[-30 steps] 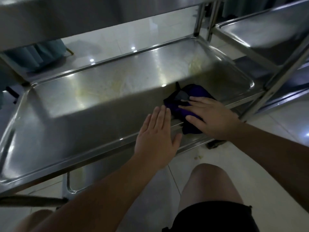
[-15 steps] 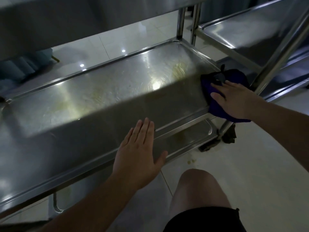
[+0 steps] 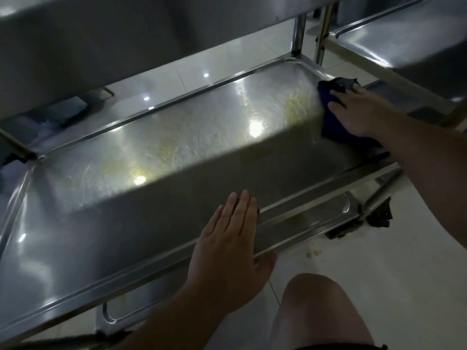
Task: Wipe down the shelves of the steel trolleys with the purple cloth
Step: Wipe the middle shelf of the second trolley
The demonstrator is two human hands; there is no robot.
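Head view: the right hand [image 3: 364, 114] presses flat, fingers spread, on the purple cloth [image 3: 333, 122] at the middle shelf's [image 3: 151, 223] right end. Left hand [image 3: 227, 248] rests flat. Yellow smears remain; wiping looks unfinished.

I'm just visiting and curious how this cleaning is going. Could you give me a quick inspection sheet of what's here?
Surface: steel shelf, scratched, with yellowish smears.
Job's things: purple cloth at the shelf's right end.
Clutter: crumbs on the floor; a dark rag-like thing by the trolley's foot.
Hands: right hand presses flat on the cloth; left hand rests flat on the shelf's front rim.
Cables: nothing seen.
Surroundings: white tiled floor; second trolley at right.
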